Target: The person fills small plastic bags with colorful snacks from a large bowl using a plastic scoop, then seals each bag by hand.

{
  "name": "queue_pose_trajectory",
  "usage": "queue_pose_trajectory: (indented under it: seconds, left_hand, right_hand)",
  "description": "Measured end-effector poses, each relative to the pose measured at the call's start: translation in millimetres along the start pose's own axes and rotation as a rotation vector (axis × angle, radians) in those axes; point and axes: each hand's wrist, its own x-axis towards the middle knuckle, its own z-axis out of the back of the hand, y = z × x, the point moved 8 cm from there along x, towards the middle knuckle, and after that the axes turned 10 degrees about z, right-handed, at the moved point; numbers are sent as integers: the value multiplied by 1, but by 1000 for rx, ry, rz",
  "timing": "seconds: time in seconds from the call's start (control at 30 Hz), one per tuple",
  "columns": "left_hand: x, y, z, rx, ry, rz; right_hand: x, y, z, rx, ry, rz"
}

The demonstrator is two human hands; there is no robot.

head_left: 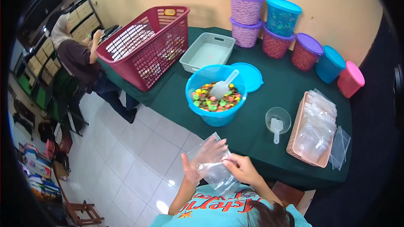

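Observation:
A clear plastic bag (216, 174) is stretched between my hands in front of my chest. My left hand (202, 157) is spread, fingers apart, and shows through the film, which overlaps the palm. Thumb and fingers of my right hand (244, 169) pinch the bag's right side. Just beyond them, a blue tub (219, 119) holds colourful round candies and brown pieces (214, 98), with a white scoop (223, 86) resting on top. To the right stands a clear cup (278, 112) with a small white scoop (276, 128) in it.
A pink basket (290, 145) of clear bags is at the table's right. A blue lid (250, 77), grey tray (185, 64) and large maroon basket (141, 73) lie farther back. Lidded tubs (277, 48) line the wall. Another person (78, 59) stands at far left.

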Motion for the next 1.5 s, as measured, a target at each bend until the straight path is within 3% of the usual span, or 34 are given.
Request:
queue_pose_trajectory:
  seconds: [0.1, 0.17, 0.23, 0.33, 0.6, 0.7, 0.73, 0.8, 0.97, 1.03, 1.07, 1.13, 1.2, 1.23, 1.3, 1.37, 1.43, 1.5]
  left_hand:
    - [-14, -21, 20, 57, 109, -60]
    - [-28, -35, 39, 43, 15, -66]
    - [-42, -57, 67, -53, -181, -212]
    - [-53, -87, 92, -133, -332, -348]
    - [-52, -130, 121, 47, -582, -656]
    - [-46, -143, 116, 279, -520, -748]
    - [-43, -149, 117, 293, -534, -749]
    - [-15, -141, 77, 1148, -321, -575]
    - [18, -147, 91, 1054, -297, -454]
    - [22, -150, 105, 728, -197, -350]
    - [18, -159, 115, 776, -289, -403]
    - [-5, -199, 125, 858, -498, -823]
    - [-44, -234, 131, 828, -1005, -1082]
    - [-47, -243, 138, 824, -988, -1074]
    - [-37, -261, 137, 933, -694, -1029]
    - [18, -252, 133, 1227, -504, -629]
    - [68, -239, 120, 1255, -181, -377]
    - [88, -227, 127, 1134, 52, -346]
  right_hand:
    - [13, -17, -38, 45, 112, -131]
    - [24, -26, -57, 164, 180, -184]
    - [28, -33, -70, 370, 301, -251]
    - [35, -35, -79, 658, 280, -261]
    - [82, -40, -95, 607, 155, -373]
    - [111, -33, -90, 499, 205, -302]
    - [124, -24, -91, 555, 189, -243]
    - [145, -16, -97, 521, 218, -233]
    - [190, 2, -90, 388, 321, -73]
    - [203, 8, -83, 399, 302, -28]
    - [208, 7, -77, 365, 274, -19]
    - [219, 6, -69, 347, 200, -31]
    - [227, 5, -62, 266, 142, 0]
    - [232, 6, -58, 185, 98, 34]
    - [242, 6, -59, 120, 65, 53]
    - [253, 10, -66, 86, 33, 95]
    - [265, 13, -72, 45, -2, 125]
    - [275, 11, -82, 100, 14, 81]
